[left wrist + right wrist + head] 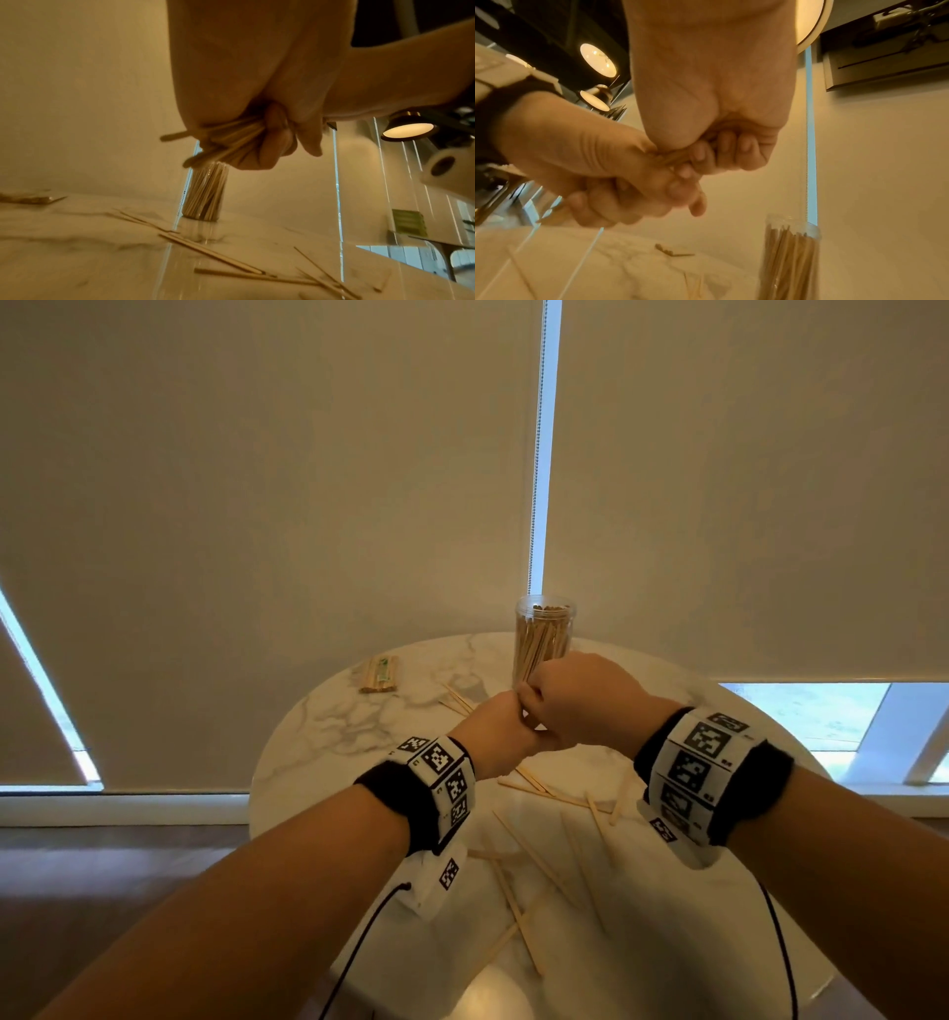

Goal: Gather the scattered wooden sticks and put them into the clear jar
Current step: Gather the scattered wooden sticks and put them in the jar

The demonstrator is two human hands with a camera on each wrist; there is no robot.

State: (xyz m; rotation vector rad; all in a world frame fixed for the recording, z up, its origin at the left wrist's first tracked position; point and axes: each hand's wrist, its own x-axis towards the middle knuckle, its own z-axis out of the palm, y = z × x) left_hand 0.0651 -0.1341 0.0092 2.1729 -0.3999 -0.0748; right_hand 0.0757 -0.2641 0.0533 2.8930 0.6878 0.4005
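Hands meet above the middle of the round marble table (359,726), knuckle to knuckle. The left hand (495,737) has its fingers curled round a bundle of wooden sticks (231,138), whose ends poke out past the fist in the left wrist view. The right hand (575,706) is curled too, its fingertips (700,156) pinching that same bundle where the two fists touch. Just beyond them the clear jar (543,639) stands upright near the table's far edge, already packed with sticks (its mouth is uncovered). More loose sticks (529,860) lie scattered on the marble beneath and nearer than the wrists, some crossing one another. A small wrapped packet (381,675) lies at the far left of the tabletop, well apart from the jar.
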